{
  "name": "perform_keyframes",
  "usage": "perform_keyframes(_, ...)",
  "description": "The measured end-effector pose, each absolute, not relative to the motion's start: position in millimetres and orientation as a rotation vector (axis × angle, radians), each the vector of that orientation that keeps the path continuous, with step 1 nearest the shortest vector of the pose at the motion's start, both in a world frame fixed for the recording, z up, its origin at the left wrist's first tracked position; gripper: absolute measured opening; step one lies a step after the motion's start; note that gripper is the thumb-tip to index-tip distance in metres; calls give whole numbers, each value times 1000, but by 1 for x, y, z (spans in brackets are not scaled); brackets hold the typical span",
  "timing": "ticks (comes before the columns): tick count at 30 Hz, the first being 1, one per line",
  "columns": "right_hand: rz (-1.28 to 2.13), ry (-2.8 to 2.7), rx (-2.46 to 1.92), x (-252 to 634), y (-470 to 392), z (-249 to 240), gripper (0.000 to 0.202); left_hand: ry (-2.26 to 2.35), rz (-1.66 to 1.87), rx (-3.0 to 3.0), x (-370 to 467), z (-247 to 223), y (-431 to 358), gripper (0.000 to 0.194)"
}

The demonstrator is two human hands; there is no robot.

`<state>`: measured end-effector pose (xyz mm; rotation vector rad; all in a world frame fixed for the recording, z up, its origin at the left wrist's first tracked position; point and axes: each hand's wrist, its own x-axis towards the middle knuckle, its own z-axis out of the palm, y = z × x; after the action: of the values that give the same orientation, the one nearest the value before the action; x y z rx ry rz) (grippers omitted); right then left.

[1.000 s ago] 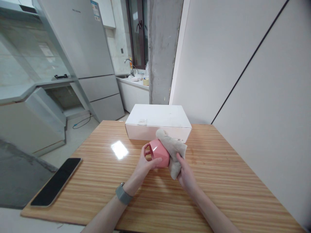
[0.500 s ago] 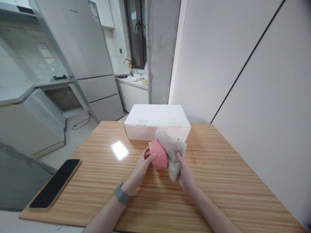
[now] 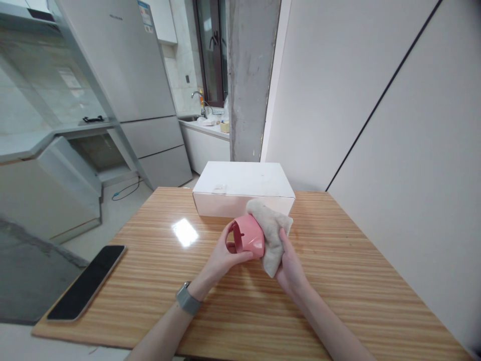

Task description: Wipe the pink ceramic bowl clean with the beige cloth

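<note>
A hollow pink plastic piece (image 3: 251, 234), faceted and cup-like, is tilted with its open side toward the left, and a small notch shows at its rim. My left hand (image 3: 225, 253) grips it, thumb along the lower side and fingers around the far side. In my right hand (image 3: 290, 263) is a grey-beige cloth (image 3: 271, 231), pinched with the thumb in front. The cloth lies against the right side of the pink piece. Most fingers of my right hand are hidden behind the fabric. Both things are held above the wooden table (image 3: 338, 281).
Behind my hands a closed white cardboard box (image 3: 244, 180) stands on the table. At the left edge lies a black tablet-like slab (image 3: 88, 283). A white wall (image 3: 376, 100) rises along the right side, and a fridge (image 3: 120, 60) stands farther back left.
The pink piece has turned in my left hand, so its open side now shows, and it has shifted slightly right. The cloth and my right hand have moved a little right too.
</note>
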<state>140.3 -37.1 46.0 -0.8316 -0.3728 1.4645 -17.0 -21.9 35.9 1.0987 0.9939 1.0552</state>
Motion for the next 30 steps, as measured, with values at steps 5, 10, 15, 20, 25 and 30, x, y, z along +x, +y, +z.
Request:
perform_keyframes(5,1486,-407,-826,139,-37,46,42,1100,1110,1144,-16,35,-20,99)
perform_keyframes(10,1498,-408,-826,139,-40,47,42,1086,1142,1071,-15,26,-16,86)
perform_keyframes(15,1522,-470,-798,136,-45,51,44,994,1131,903,-15,20,-15,74)
perform_keyframes(20,1539,-450,-786,134,-47,53,46,883,1124,917,-16,20,-16,56)
perform_keyframes(25,1574,-379,-768,133,-47,52,41,844,1156,937,-17,21,-16,45)
perform_keyframes(30,1592,-320,-782,134,-44,52,36,868,1217,929,-16,22,-16,60)
